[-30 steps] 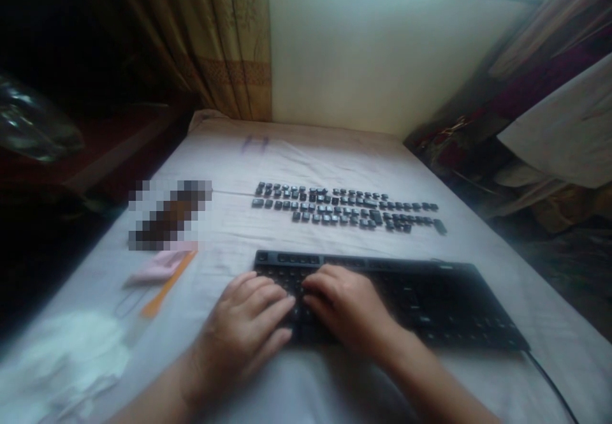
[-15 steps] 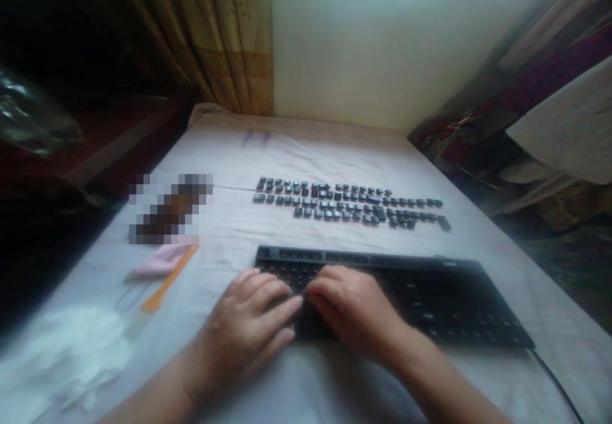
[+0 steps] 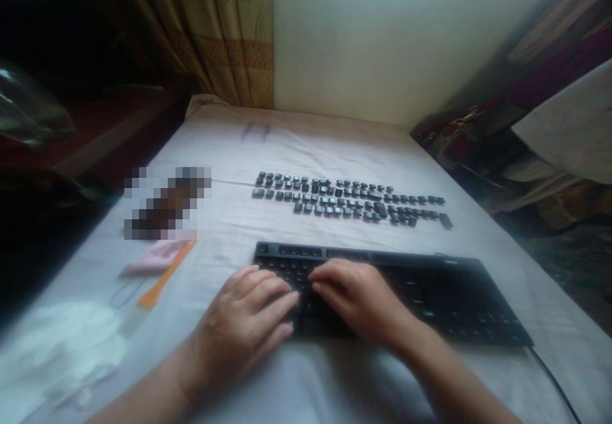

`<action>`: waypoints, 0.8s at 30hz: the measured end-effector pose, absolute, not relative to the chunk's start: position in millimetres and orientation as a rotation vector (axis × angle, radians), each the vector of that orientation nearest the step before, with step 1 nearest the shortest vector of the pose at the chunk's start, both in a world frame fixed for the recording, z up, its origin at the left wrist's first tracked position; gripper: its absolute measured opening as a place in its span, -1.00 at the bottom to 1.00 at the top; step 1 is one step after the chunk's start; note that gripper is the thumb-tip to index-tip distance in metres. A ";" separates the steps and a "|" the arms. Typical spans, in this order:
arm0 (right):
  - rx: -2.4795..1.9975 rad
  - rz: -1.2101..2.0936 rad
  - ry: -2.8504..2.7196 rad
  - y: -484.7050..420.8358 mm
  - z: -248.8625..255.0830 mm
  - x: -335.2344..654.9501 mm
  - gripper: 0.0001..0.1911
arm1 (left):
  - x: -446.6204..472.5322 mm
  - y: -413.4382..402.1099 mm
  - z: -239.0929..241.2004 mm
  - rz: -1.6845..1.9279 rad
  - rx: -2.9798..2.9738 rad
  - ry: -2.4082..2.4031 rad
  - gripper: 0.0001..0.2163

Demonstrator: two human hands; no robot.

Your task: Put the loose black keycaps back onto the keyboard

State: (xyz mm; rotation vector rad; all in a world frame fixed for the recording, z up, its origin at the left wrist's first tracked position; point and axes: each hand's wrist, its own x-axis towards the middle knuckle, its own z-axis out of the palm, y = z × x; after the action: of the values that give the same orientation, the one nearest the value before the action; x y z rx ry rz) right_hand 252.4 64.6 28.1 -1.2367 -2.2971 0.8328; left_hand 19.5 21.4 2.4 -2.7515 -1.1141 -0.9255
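A pale plain wall (image 3: 382, 41) stands at the far side, brightest near its top. Left of it hangs a beige patterned curtain (image 3: 229, 29). A white sheet (image 3: 335, 150) covers the flat surface in the middle. The left side is dark, with brown wooden furniture (image 3: 95, 143); at the right lie heaped fabrics (image 3: 559, 124), dark red and white

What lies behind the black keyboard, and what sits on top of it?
Behind the keyboard, rows of loose dark keycaps lie on the pale sheet. On top, the left hand and right hand rest on its left part; whatever is under them is hidden.
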 end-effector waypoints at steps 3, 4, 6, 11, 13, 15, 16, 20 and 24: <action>-1.272 0.914 -2.326 66.5 30.6 252.2 -0.84 | 19.1 22.4 4.0 -0.922 -2.749 -1.105 -0.78; -1.266 0.925 -2.342 66.4 31.0 250.6 -0.83 | 19.0 22.4 3.4 -0.917 -2.752 -1.102 -0.78; -1.248 0.923 -2.359 65.4 30.9 246.1 -0.80 | 19.1 22.1 1.3 -0.937 -2.745 -1.102 -0.78; -1.359 0.848 -2.357 61.5 30.0 236.2 -0.81 | 20.3 21.8 0.1 -0.929 -2.767 -1.117 -0.77; -1.426 0.818 -2.355 60.9 31.5 234.2 -0.82 | 20.7 22.0 1.4 -0.911 -2.780 -1.117 -0.76; -1.479 0.802 -2.348 61.1 33.6 232.7 -0.83 | 21.0 22.0 2.2 -0.892 -2.780 -1.130 -0.76; -1.501 0.801 -2.344 61.3 34.4 232.2 -0.84 | 21.0 22.0 2.2 -0.883 -2.775 -1.134 -0.76; -1.464 0.789 -2.341 60.2 32.5 234.3 -0.87 | 20.9 21.6 1.5 -0.859 -2.749 -1.127 -0.76; -1.284 0.695 -2.360 55.2 23.2 243.9 -0.80 | 21.4 21.3 1.4 -0.853 -2.732 -1.122 -0.76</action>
State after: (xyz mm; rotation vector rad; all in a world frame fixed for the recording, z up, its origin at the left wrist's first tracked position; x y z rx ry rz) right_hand 243.9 55.2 23.2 -1.2838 -2.3599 0.6954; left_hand 21.4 21.3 1.4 -2.7319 -1.1222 -0.8533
